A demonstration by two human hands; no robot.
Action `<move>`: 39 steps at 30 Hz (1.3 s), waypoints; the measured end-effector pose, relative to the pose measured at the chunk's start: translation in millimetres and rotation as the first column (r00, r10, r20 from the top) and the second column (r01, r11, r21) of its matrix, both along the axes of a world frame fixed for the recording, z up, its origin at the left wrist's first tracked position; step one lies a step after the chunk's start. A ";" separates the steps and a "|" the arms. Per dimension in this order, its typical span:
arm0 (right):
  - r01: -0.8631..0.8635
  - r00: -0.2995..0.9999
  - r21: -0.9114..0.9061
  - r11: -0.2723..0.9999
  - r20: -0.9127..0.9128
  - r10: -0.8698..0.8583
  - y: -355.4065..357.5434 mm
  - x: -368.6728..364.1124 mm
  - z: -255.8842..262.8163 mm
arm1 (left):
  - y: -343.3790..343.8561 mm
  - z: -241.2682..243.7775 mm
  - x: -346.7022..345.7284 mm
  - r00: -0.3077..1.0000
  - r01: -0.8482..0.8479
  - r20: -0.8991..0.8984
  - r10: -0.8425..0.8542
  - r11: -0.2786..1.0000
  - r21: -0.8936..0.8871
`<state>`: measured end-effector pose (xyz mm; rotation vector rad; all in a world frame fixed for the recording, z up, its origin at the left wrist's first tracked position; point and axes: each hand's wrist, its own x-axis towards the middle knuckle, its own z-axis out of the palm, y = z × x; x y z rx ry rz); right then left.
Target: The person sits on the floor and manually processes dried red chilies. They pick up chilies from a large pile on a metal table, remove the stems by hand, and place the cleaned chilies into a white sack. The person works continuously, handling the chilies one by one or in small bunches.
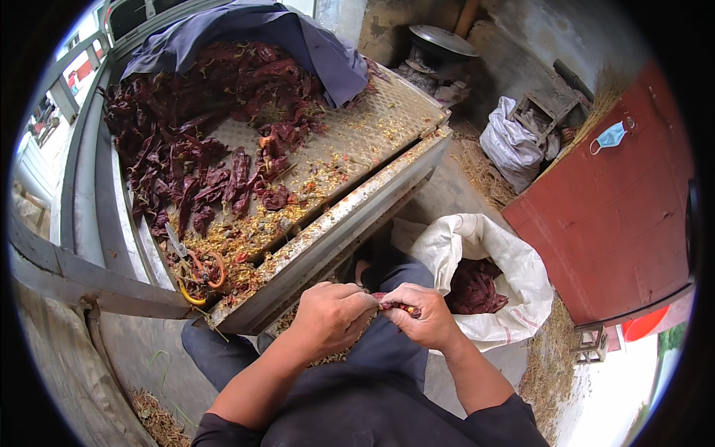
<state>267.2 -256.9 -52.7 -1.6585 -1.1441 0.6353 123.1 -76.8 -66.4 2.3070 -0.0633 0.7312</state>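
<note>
Between my hands, over my lap, is a dried red chili pepper. My left hand pinches its left end, and my right hand grips the other end, where it looks torn, with seeds showing. Many dried red chilies are heaped on the metal truck bed, partly under a blue-grey cloth. Scissors with orange handles lie among loose seeds at the bed's near left corner. To the right of my hands, a white woven sack stands open with dark red chilies inside.
The bed's metal edge runs close in front of my knees. On the left is a metal side rail. A red panel with a blue face mask stands at the right. Behind are a stuffed sack and a lidded pot on a stove.
</note>
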 end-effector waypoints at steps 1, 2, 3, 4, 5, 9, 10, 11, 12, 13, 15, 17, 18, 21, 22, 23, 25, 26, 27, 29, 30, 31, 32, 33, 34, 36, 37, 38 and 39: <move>0.003 0.999 -0.027 1.000 0.050 -0.002 -2.4 1.1 0.0 | 0.6 2.8 -2.1 1.000 0.013 -0.028 -0.012 0.999 0.043; 0.009 0.995 -0.053 0.999 0.101 -0.004 -5.1 2.3 0.1 | 0.5 3.4 -2.2 0.998 0.027 -0.055 -0.023 0.996 0.086; 0.009 0.988 -0.074 0.997 0.152 0.002 -4.7 3.0 1.3 | 2.5 3.8 -2.0 0.999 0.004 -0.052 0.000 0.996 0.084; 0.040 0.977 -0.117 0.992 0.212 -0.014 -9.2 5.9 5.5 | 3.7 3.3 -2.3 0.999 -0.021 -0.048 0.025 0.996 0.082; 0.068 0.970 -0.136 0.988 0.243 -0.033 -16.6 12.2 5.3 | 5.4 2.0 -3.6 0.998 -0.047 -0.045 0.051 0.996 0.080; 0.429 0.845 -0.159 0.889 0.419 -0.333 -75.7 70.2 -15.4 | 45.6 -10.1 -15.6 0.907 -0.225 -0.291 0.304 0.934 0.276; 0.536 0.767 -0.164 0.828 0.504 -0.396 -92.3 90.8 -23.9 | 60.5 -12.4 -12.6 0.901 -0.336 -0.193 0.388 0.907 0.255; 0.616 0.690 -0.168 0.770 0.587 -0.423 -104.7 112.5 -35.7 | 79.1 -14.7 -11.9 0.857 -0.441 -0.157 0.491 0.856 0.268; 0.689 0.598 -0.166 0.705 0.680 -0.425 -120.4 131.6 -43.3 | 100.2 -20.3 -7.2 0.829 -0.498 -0.140 0.541 0.829 0.255; 0.742 0.513 -0.158 0.651 0.759 -0.400 -134.9 146.6 -50.7 | 115.0 -15.5 0.7 0.758 -0.546 -0.258 0.599 0.799 0.252; 0.769 0.443 -0.147 0.622 0.825 -0.352 -142.3 160.5 -57.3 | 151.3 -25.7 7.4 0.694 -0.606 -0.200 0.691 0.711 0.356; 0.753 0.452 -0.113 0.649 0.805 -0.385 -144.6 168.0 -68.6 | 163.4 -15.9 22.0 0.602 -0.615 -0.297 0.741 0.668 0.420; 0.716 0.564 -0.152 0.682 0.702 -0.436 -133.4 160.8 -68.4 | 165.0 -9.1 28.1 0.537 -0.577 -0.397 0.744 0.667 0.471; 0.611 0.780 -0.211 0.763 0.327 -0.534 -95.6 133.1 -57.0 | 183.9 -19.4 29.5 0.583 -0.532 -0.407 0.703 0.709 0.463; 0.568 0.820 -0.212 0.795 0.225 -0.526 -83.6 120.4 -56.6 | 186.6 -21.0 30.9 0.591 -0.519 -0.405 0.698 0.713 0.470; 0.514 0.858 -0.208 0.832 0.137 -0.496 -70.7 107.2 -55.2 | 189.4 -22.3 31.7 0.597 -0.508 -0.404 0.693 0.717 0.478; 0.390 0.917 -0.199 0.899 -0.005 -0.399 -41.6 84.9 -56.1 | 194.1 -28.8 30.0 0.613 -0.512 -0.368 0.699 0.707 0.489; 0.325 0.937 -0.195 0.925 -0.065 -0.343 -25.4 74.3 -57.6 | 194.3 -34.1 27.4 0.623 -0.527 -0.332 0.708 0.694 0.491; 0.264 0.951 -0.192 0.945 -0.112 -0.288 -9.9 64.3 -59.2 | 193.8 -37.8 25.1 0.634 -0.543 -0.295 0.715 0.683 0.489; 0.175 0.962 -0.176 0.969 -0.178 -0.206 19.3 46.4 -62.1 | 188.5 -36.6 26.8 0.659 -0.567 -0.254 0.708 0.689 0.452; 0.137 0.965 -0.162 0.977 -0.199 -0.169 35.5 38.5 -64.0 | 187.7 -36.6 26.2 0.660 -0.578 -0.242 0.712 0.686 0.442; 0.114 0.970 -0.150 0.982 -0.197 -0.143 52.1 33.8 -63.3 | 187.8 -38.0 26.1 0.661 -0.588 -0.230 0.715 0.683 0.432; 0.102 0.975 -0.133 0.986 -0.182 -0.125 69.6 28.5 -63.5 | 188.8 -40.4 25.3 0.670 -0.599 -0.212 0.711 0.687 0.412; 0.092 0.985 -0.127 0.988 -0.137 -0.109 87.6 26.3 -58.4 | 189.7 -42.4 23.2 0.668 -0.621 -0.201 0.717 0.685 0.380; 0.089 0.991 -0.122 0.989 -0.091 -0.100 103.9 24.5 -52.6 | 189.6 -43.8 23.1 0.669 -0.637 -0.192 0.718 0.687 0.349; 0.081 0.996 -0.061 0.995 0.046 -0.078 144.5 23.3 -43.9 | 194.3 -50.1 14.4 0.683 -0.665 -0.142 0.717 0.690 0.284; 0.102 0.987 -0.027 0.994 0.131 -0.098 162.3 25.6 -40.9 | 193.7 -48.9 13.1 0.708 -0.669 -0.096 0.699 0.709 0.224; 0.124 0.971 -0.012 0.992 0.210 -0.119 179.4 28.0 -40.2 | 192.5 -48.0 11.3 0.728 -0.669 -0.048 0.684 0.725 0.164; 0.145 0.951 0.012 0.989 0.274 -0.143 197.3 29.0 -44.0 | 191.7 -46.8 7.2 0.740 -0.668 0.000 0.672 0.736 0.107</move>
